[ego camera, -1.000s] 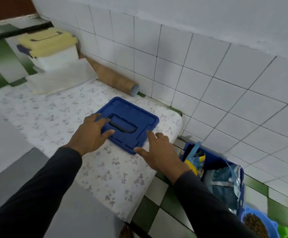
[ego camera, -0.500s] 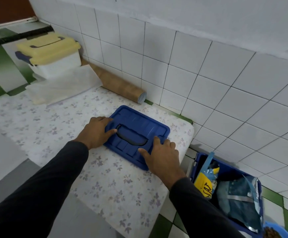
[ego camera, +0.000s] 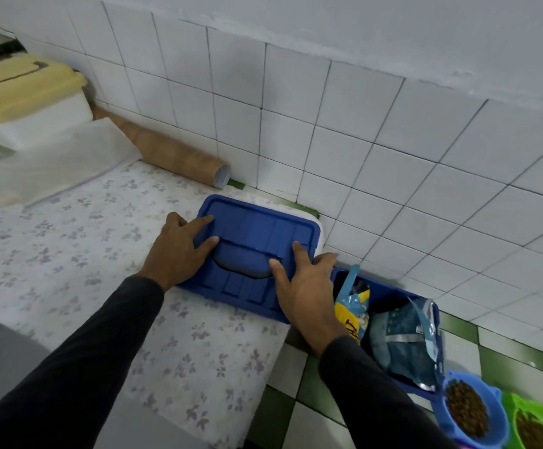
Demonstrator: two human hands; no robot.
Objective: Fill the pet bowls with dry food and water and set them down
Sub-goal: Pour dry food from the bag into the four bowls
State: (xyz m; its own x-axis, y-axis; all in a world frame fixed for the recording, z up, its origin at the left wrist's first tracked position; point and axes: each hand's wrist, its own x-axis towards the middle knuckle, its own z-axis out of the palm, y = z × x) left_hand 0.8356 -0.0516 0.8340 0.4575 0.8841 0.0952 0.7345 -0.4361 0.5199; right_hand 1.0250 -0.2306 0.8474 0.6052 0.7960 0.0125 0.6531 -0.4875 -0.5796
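A flat blue plastic lid (ego camera: pixel 257 251) with raised ribs and a dark sunken handle slot is seen lying at the far right corner of a low ledge covered with a white cloth printed with small purple flowers (ego camera: pixel 108 254). The lid's far corner is close to the white tiled wall (ego camera: pixel 344 140), and its right side reaches the ledge's edge, where the cloth drops off. The left hand (ego camera: pixel 179 251) is laid on the lid's left side with its fingers stretched out flat, so nothing is grasped by it. The right hand (ego camera: pixel 306 286) is laid over the lid's near right corner with fingers spread and only lightly bent; whether the edge is gripped cannot be told. A wide stretch of bare cloth is left to the left of the lid. Against the wall behind it a brown cardboard tube (ego camera: pixel 169 150) is laid, with a thin white sheet (ego camera: pixel 53 160) and a white plastic box with a pale yellow lid (ego camera: pixel 27 95) farther left. Down on the green and white tiled floor (ego camera: pixel 299 416), just right of the ledge, a deep blue plastic bin (ego camera: pixel 390 290) is stood, open on top, with shiny crinkled blue and yellow food bags (ego camera: pixel 403 345) inside. Near the bin's closest end a round light blue pet bowl (ego camera: pixel 471 413) filled with brown dry food is set on the floor, and a bright green pet bowl (ego camera: pixel 539 429), also with brown food, is beside it at the picture's edge.
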